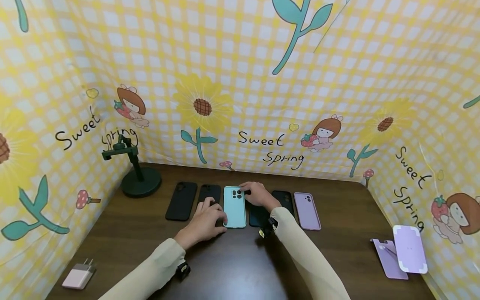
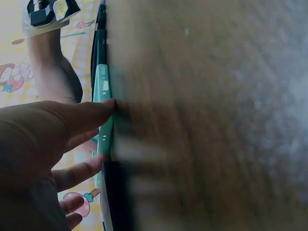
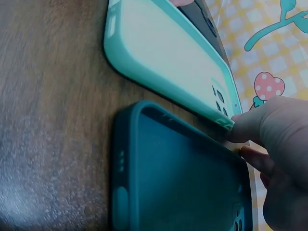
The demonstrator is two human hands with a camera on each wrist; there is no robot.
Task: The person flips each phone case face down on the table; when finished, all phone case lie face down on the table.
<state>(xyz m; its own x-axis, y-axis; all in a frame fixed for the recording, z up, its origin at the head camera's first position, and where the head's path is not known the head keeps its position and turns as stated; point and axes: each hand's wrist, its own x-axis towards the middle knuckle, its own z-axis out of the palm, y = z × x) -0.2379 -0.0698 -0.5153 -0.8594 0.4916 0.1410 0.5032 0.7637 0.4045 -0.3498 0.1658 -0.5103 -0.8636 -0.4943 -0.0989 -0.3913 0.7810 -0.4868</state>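
Observation:
A turquoise phone case (image 1: 234,208) lies in a row of phone cases on the dark wooden table, its camera cutouts at the far end. My left hand (image 1: 204,219) holds its near left corner, with the thumb (image 2: 91,115) on the near edge and a finger on the side. At the far right corner, my right hand (image 1: 258,195) grips the same case, its thumb (image 3: 255,122) against the edge. Below the right wrist lies a dark teal case (image 3: 183,178), partly covered by that hand. A smaller black case (image 1: 210,192) is partly behind the left fingers.
A larger black case (image 1: 181,201) ends the row at left; another black case (image 1: 283,200) and a lilac case (image 1: 307,211) lie at right. A dark green stand (image 1: 140,182) is at back left, a charger (image 1: 78,276) at front left, a lilac folding stand (image 1: 410,250) at right.

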